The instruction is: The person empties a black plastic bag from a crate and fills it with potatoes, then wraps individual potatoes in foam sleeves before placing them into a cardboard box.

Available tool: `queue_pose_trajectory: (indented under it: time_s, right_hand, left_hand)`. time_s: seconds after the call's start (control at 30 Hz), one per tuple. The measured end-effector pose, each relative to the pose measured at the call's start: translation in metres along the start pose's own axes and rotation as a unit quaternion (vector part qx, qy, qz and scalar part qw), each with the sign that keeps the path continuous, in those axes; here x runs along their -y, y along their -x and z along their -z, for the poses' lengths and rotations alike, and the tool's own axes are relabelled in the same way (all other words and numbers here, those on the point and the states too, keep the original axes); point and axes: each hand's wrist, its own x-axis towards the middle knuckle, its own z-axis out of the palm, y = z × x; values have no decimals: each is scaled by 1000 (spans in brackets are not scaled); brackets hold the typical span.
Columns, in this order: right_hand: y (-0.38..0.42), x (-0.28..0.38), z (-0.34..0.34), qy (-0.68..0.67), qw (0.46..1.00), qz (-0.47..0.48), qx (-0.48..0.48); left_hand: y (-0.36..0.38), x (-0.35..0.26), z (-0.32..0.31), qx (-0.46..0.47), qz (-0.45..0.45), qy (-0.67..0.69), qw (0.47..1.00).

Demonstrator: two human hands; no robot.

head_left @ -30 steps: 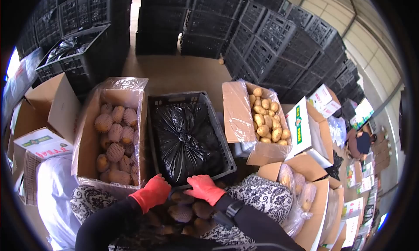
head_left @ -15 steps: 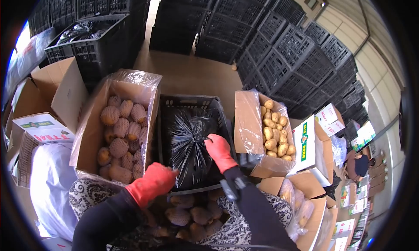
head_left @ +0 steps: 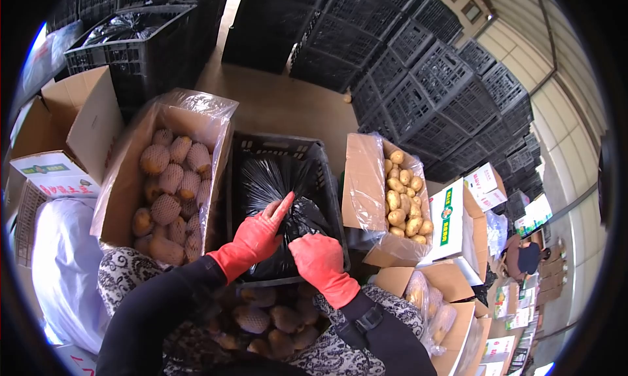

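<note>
A black plastic bag (head_left: 265, 179) with gathered, pleated film fills a black plastic crate (head_left: 330, 206) in front of me. My left hand (head_left: 256, 237), in a red glove, lies against the bag's gathered part with its fingers stretched out. On the near right side of the bag, my right hand (head_left: 319, 261), also red-gloved, is closed on the plastic film. What is inside the bag is hidden. Left of the crate stands a carton (head_left: 124, 199) of potatoes in foam nets (head_left: 167, 209); on the right, another carton (head_left: 363, 179) holds bare potatoes (head_left: 407, 193).
More netted potatoes (head_left: 281, 320) lie below the crate, close to my lap. White cartons (head_left: 451, 212) and bagged potatoes (head_left: 438, 310) stand to the right. Stacked black crates (head_left: 418, 101) line the back. A person (head_left: 523, 258) is at the far right.
My left hand has moved up and right onto the bag, its fingers now extended. My right hand has come down toward me, and the bag's gathered top has shifted.
</note>
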Motion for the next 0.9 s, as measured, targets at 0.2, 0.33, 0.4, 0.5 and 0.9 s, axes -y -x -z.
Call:
queue_pose_trajectory:
  time_s: [0.2, 0.33, 0.4, 0.5, 0.9]
  right_hand:
    - [1, 3, -14, -61, 998, 4, -32]
    - [11, -13, 16, -208, 944, -258, 2]
    - [26, -32, 1, -281, 898, -335, 47]
    - [22, -23, -14, -639, 577, -492, 129]
    - [-22, -42, -14, -18, 998, 11, -62]
  left_hand:
    - [-43, 26, 0, 41, -73, -107, 991]
    - [-15, 27, -2, 6, 107, 125, 986]
    - [6, 18, -9, 29, 288, 364, 885]
    - [35, 33, -69, 16, 436, 693, 574]
    - [57, -27, 2, 122, 304, 455, 828]
